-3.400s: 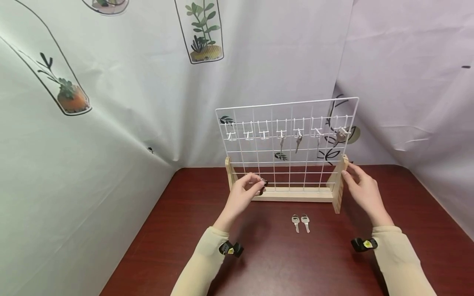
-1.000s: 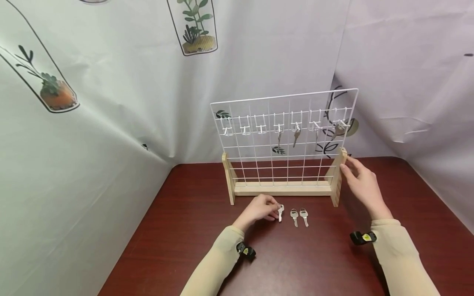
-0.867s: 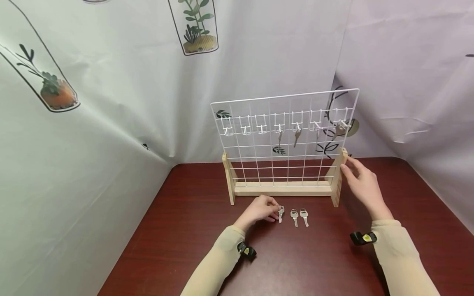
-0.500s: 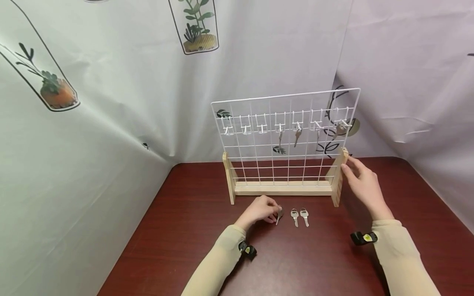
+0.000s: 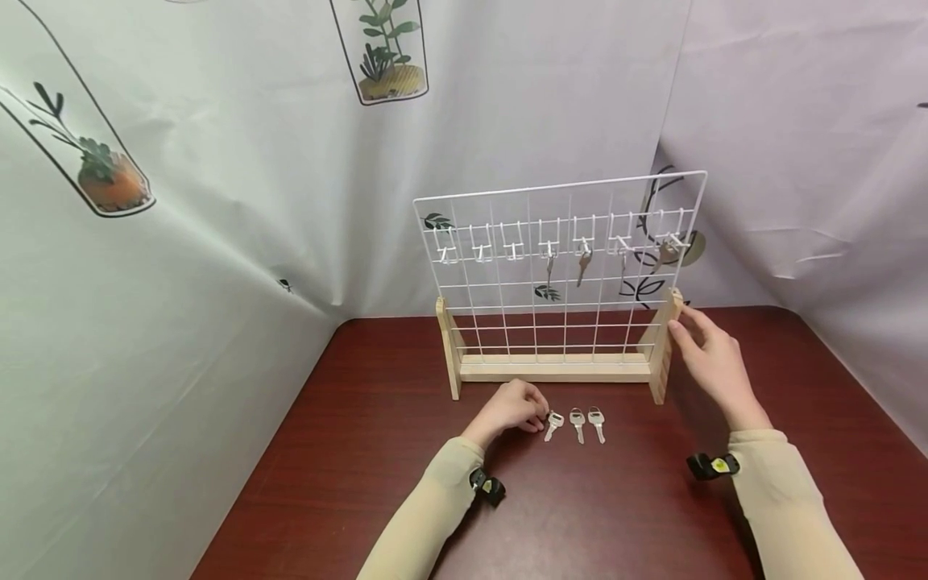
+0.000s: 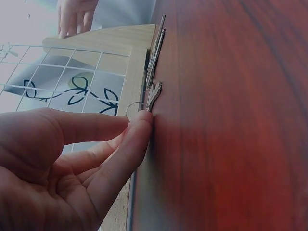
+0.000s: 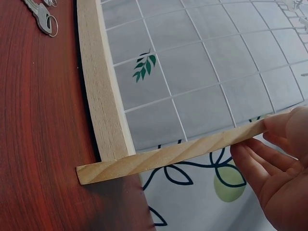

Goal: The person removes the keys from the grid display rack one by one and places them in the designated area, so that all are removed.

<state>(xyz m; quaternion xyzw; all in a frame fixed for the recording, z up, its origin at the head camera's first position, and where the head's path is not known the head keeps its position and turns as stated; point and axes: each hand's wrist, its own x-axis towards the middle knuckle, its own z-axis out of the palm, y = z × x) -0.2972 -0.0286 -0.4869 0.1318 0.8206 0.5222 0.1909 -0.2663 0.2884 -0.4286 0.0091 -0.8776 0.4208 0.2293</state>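
My left hand (image 5: 511, 406) is low at the table, in front of the rack. Its thumb and forefinger pinch the thin ring of a silver key (image 5: 554, 425), whose blade points toward me in the head view. Close by on the right lie two more keys (image 5: 577, 425), side by side on the tabletop. A white wire grid rack stands in a pale wooden base (image 5: 554, 371). My right hand (image 5: 714, 366) grips the right wooden upright (image 7: 192, 147) between thumb and fingers.
Along the upper grid runs a row of white hooks (image 5: 513, 251). Several keys hang from those on the right half, one key (image 5: 584, 267) near the middle. The dark red table (image 5: 580, 515) meets pale printed cloth walls (image 5: 217, 362) at the back and sides.
My left hand has come down from before the grid's lower left, bringing a key to the tabletop beside the other two. That key has since tilted and turned. My right hand keeps its hold.
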